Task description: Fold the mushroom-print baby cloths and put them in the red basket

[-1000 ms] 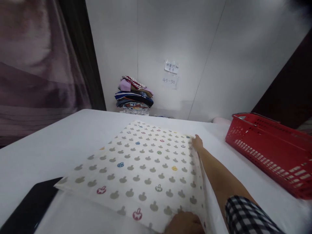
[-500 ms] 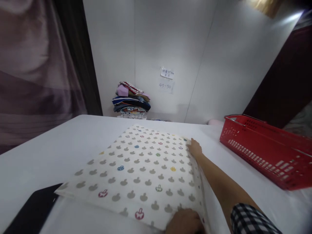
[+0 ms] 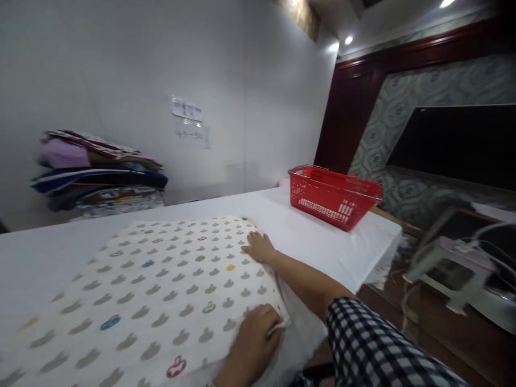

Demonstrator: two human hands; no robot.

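White cloth covered the table (image 3: 322,236), which stood against a pale wall with a stack of folded clothes (image 3: 97,172) at the back and a red basket (image 3: 334,196) near the far right corner. On it lay a folded patterned cloth (image 3: 161,285), cream with small grey and coloured marks. The right hand (image 3: 260,247) rested flat on its far right corner, fingers spread, gripping nothing. The left hand (image 3: 252,341) pinched the near right corner, fingers closed on the cloth's edge. Both hands were apart along the same side. This looked like squaring up a fold; the next move would call for keeping that edge lined up while the layers were pressed or turned over.
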